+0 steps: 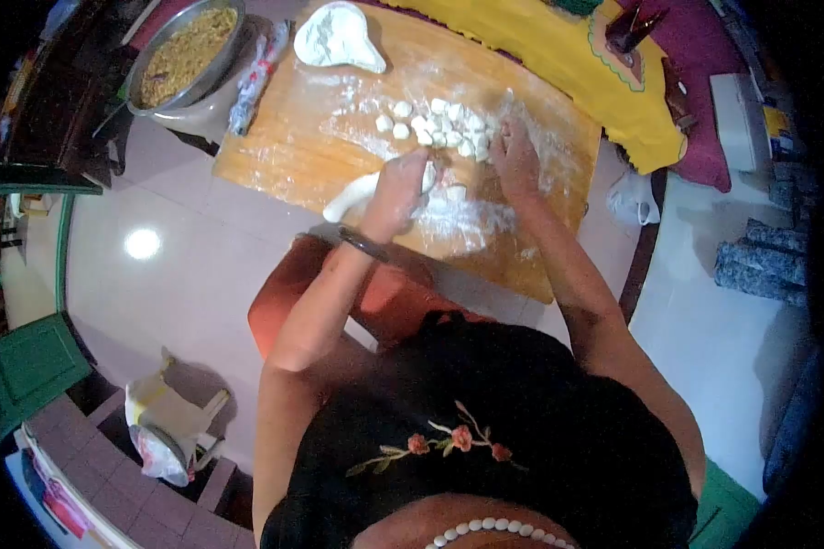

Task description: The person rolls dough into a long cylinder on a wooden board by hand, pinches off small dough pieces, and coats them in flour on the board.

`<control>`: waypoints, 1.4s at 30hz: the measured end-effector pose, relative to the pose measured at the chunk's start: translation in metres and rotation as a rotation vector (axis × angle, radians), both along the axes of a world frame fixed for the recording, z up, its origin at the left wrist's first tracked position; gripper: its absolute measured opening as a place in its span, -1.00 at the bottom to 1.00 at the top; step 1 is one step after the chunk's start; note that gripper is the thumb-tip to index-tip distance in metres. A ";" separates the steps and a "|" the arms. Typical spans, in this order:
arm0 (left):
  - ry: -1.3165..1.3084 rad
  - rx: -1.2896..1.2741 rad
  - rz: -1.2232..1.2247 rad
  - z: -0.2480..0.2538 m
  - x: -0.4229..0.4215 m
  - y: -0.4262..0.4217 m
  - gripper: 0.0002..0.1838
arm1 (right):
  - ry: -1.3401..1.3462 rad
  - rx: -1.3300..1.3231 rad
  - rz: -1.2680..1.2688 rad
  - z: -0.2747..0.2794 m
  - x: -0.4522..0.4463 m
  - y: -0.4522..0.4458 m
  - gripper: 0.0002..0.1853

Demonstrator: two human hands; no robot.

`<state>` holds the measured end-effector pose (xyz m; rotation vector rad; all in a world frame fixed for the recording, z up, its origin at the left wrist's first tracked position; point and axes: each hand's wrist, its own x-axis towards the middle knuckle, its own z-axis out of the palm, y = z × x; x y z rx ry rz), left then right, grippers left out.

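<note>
Far L, a big round metal bowl (232, 69) full of lumpy yellow-brown mix sits off the board's edge, w/ a crumpled clear plastic bag w/ red bits (258, 80) just beside it. Next, on the floured light-brown wooden board (288, 151), at its far L corner: a white teardrop-shaped container (334, 37) w/ pale powder in it. Nearer the person, a thick white dough roll (350, 197), smooth, matte & slightly curved, w/ a rounded L end, lies by the board's near edge. It runs R into the L hand (399, 190), dark bracelet (363, 243) on that wrist; fingers are closed over the roll, the long part out on the L side of the fist, a short white end showing on the R. Just beyond that hand, mid-board, is a loose cluster of small, stubby white dough pieces (453, 123), some touching, a few apart at its L side. One more pc (456, 192) sits nearer the person, btwn the hands, w/ a thick flour patch (462, 218) below it. R hand (513, 154) is at the cluster's R end, fingers curled, blurred; can't tell if it's gripping anything. The dough roll is well L of it. Farther R, a yellow cloth (645, 137) w/ a scalloped edge.
</note>
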<state>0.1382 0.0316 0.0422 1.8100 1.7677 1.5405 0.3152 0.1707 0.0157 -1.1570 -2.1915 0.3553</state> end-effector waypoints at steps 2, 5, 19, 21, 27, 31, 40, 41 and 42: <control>-0.472 -0.317 -0.059 0.004 0.005 -0.005 -0.48 | 0.107 -0.193 -0.011 -0.004 0.011 -0.008 -0.71; -0.744 -0.439 -0.107 0.000 0.011 -0.005 -0.41 | 0.117 -0.236 -0.078 0.004 0.021 -0.014 -0.73; -1.084 -0.400 -0.265 -0.010 0.034 0.022 -0.16 | 0.351 -0.303 0.404 0.035 -0.026 -0.083 -0.79; -1.023 -0.424 -0.304 -0.014 0.034 0.017 -0.16 | 0.131 -0.195 0.420 0.043 -0.014 -0.079 -0.80; -0.590 -0.740 -0.330 0.008 0.017 0.014 -0.31 | 0.302 -0.514 0.517 0.048 0.002 -0.066 -0.84; -0.698 -0.707 -0.392 0.007 0.021 0.026 -0.37 | 0.350 -0.420 0.621 0.055 0.009 -0.054 -0.70; -0.702 -0.649 -0.301 0.005 0.030 0.023 -0.42 | 0.586 -0.366 0.401 0.047 0.006 -0.054 -0.75; -0.750 -0.609 -0.277 0.007 0.033 0.018 -0.47 | 0.519 -0.462 0.374 0.048 0.003 -0.054 -0.75; -0.796 -0.568 -0.254 0.011 0.034 0.016 -0.51 | 0.452 -0.555 0.345 0.051 0.000 -0.056 -0.74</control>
